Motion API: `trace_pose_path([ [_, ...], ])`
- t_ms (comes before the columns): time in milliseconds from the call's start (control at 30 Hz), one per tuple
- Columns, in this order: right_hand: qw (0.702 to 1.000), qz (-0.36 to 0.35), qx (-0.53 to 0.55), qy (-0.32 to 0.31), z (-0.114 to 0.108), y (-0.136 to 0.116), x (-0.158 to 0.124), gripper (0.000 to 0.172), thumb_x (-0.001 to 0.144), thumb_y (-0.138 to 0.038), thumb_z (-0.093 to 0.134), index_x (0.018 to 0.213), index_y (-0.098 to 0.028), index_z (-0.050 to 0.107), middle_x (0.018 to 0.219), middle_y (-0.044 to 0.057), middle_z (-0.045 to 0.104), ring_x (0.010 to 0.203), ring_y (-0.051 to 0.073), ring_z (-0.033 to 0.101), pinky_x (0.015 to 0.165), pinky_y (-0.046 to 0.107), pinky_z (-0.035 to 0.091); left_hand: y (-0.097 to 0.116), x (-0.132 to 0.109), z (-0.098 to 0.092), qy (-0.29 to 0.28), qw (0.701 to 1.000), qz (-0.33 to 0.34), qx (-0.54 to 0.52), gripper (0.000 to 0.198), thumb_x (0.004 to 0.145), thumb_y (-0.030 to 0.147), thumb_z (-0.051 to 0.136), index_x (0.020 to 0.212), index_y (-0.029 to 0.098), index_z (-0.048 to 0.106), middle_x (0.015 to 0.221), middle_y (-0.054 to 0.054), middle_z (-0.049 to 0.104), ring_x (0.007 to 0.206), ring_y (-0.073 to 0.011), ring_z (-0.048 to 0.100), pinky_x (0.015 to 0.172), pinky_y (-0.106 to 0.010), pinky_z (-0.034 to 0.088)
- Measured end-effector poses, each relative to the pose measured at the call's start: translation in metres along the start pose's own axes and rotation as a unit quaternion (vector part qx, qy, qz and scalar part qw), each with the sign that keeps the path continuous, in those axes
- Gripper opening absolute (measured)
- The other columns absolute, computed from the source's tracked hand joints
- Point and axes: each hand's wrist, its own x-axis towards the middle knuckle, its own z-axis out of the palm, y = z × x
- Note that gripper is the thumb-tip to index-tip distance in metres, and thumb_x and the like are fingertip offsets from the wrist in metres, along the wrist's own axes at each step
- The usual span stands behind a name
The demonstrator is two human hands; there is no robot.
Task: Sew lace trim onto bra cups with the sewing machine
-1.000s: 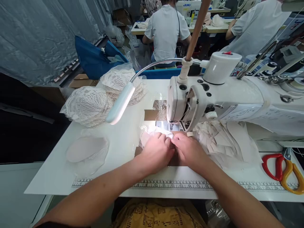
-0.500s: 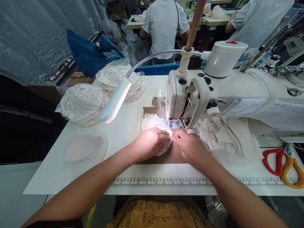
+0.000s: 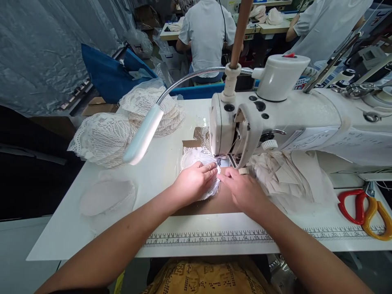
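Note:
A white lace bra cup (image 3: 196,156) lies under the presser foot area of the white sewing machine (image 3: 254,122), lit by its lamp. My left hand (image 3: 196,179) rests over the cup, fingers together and pressing it down close to the needle. My right hand (image 3: 241,185) is at the cup's right edge, thumb and index finger closed on that edge just in front of the presser foot. The fingertips of both hands nearly meet. Part of the cup is hidden beneath my left hand.
Stacked lace cups (image 3: 102,136) sit at the back left, with smooth pale cups (image 3: 107,198) nearer. Pale fabric pieces (image 3: 281,175) lie right of the needle. Scissors (image 3: 364,212) with red and orange handles rest at the right. A lamp (image 3: 143,134) arches overhead. A printed ruler (image 3: 214,239) lines the front edge.
The view has shifted slightly. My left fingers have stretched forward over the cup, nearer the needle, and more of the cup shows behind them. My right hand stays at the edge.

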Motion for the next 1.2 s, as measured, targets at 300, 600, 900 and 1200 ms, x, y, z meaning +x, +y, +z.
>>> trace_pose_path([
  [300,0.998,0.058,-0.025,0.017,0.006,-0.002,0.008,0.06,0.071,0.003,0.045,0.122,-0.027,0.059,0.098,0.009,0.061,0.071,0.017,0.052,0.06,0.029,0.035,-0.015,0.015,0.002,0.036,0.999,0.019,-0.028,0.034,0.097,0.027,0.039,0.099,0.016,0.071,0.103,-0.011,0.07,0.086,-0.0214,0.06,0.077,-0.035,0.051],
  [600,0.997,0.07,-0.029,-0.008,0.008,-0.004,0.007,0.057,0.077,-0.002,0.044,0.128,-0.026,0.056,0.101,0.01,0.06,0.07,0.017,0.051,0.059,0.029,0.036,-0.023,0.015,0.0,0.009,0.998,0.018,-0.056,0.034,0.097,0.03,0.039,0.103,0.017,0.07,0.103,-0.009,0.069,0.086,-0.0234,0.059,0.076,-0.037,0.049],
  [900,0.999,0.026,-0.029,0.008,0.005,0.001,0.003,0.061,0.071,0.005,0.041,0.123,-0.021,0.059,0.099,0.009,0.06,0.077,0.019,0.05,0.061,0.03,0.035,-0.022,0.02,0.0,0.02,0.997,-0.028,-0.073,0.032,0.096,0.024,0.039,0.103,0.018,0.069,0.11,-0.009,0.067,0.097,-0.0246,0.056,0.084,-0.04,0.045],
  [1200,0.998,0.021,0.048,0.044,0.005,0.003,-0.003,0.05,0.083,-0.002,0.039,0.122,-0.023,0.061,0.099,0.006,0.063,0.078,0.017,0.055,0.061,0.027,0.037,-0.024,0.01,0.007,0.038,0.989,-0.12,-0.075,0.033,0.092,0.028,0.048,0.12,0.023,0.065,0.134,-0.011,0.054,0.131,-0.0389,0.035,0.103,-0.064,0.028],
])
